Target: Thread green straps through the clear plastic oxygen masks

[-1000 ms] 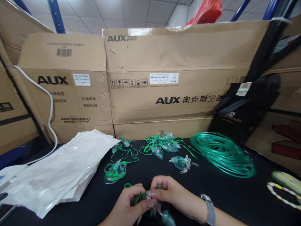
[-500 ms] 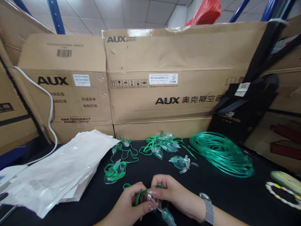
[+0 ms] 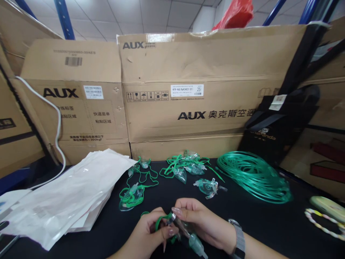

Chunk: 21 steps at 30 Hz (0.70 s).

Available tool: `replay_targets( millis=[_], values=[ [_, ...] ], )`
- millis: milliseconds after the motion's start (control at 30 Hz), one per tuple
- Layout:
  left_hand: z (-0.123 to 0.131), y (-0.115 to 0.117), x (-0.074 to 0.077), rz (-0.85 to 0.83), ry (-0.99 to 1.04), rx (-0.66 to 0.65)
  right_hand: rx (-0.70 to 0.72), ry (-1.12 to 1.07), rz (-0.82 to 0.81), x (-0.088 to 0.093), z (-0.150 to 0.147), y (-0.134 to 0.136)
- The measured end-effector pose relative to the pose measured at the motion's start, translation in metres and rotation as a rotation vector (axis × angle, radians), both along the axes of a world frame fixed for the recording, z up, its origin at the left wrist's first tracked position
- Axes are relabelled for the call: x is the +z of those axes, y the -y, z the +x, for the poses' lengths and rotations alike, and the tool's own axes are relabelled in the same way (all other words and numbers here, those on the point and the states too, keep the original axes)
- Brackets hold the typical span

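Both hands are closed on one clear oxygen mask (image 3: 184, 230) low in the middle of the view. A green elastic strap (image 3: 159, 220) loops between the thumb and fingers of my left hand (image 3: 149, 232). My right hand (image 3: 203, 223), with a watch on the wrist, pinches the mask's edge by a shiny metal strip (image 3: 173, 217). The mask's pale green connector (image 3: 196, 245) points down to the right. My fingers hide part of the mask. Beyond the hands lies another mask (image 3: 208, 187) with a metal strip and no green strap visible.
Masks with green straps lie in a pile (image 3: 188, 167) and at the left (image 3: 132, 198). White pouches (image 3: 67, 194) are stacked on the left. Coiled green tubing (image 3: 253, 176) lies right, near a bead bracelet (image 3: 320, 225). Cardboard boxes (image 3: 210, 72) wall the back.
The right thumb and fingers have shifted up to the mask's edge at the metal strip. The mask has tilted slightly, its connector moving right. My left hand stays nearly in place.
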State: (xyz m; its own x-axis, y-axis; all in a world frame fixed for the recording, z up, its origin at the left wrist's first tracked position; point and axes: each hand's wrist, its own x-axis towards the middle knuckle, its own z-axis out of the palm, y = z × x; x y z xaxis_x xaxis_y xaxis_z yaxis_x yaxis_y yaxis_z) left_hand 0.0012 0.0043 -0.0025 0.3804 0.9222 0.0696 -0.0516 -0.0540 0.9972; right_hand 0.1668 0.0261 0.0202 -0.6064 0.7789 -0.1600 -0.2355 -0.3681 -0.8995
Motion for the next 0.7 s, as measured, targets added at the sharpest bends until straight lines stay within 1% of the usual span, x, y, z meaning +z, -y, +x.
replay_targets(
  millis=[133,300,467,600,700],
  values=[
    [-0.0002,0.0012,0.0019,-0.025,0.023,-0.041,-0.003,-0.016,0.005,0.0005,-0.0005,0.0002],
    [-0.0003,0.0013,0.0006,-0.026,0.026,-0.018,0.007,0.002,0.050,0.0004,-0.0010,0.0002],
    [-0.0017,0.0007,-0.0001,-0.002,-0.006,-0.034,0.041,0.020,0.081,-0.0009,-0.0017,0.0009],
    [-0.0012,0.0036,0.0027,-0.034,-0.008,-0.074,0.083,0.056,0.190,0.0005,-0.0027,0.0013],
    [0.0001,0.0055,0.0037,-0.071,-0.012,-0.096,0.070,0.100,0.290,0.0013,-0.0026,0.0005]
  ],
)
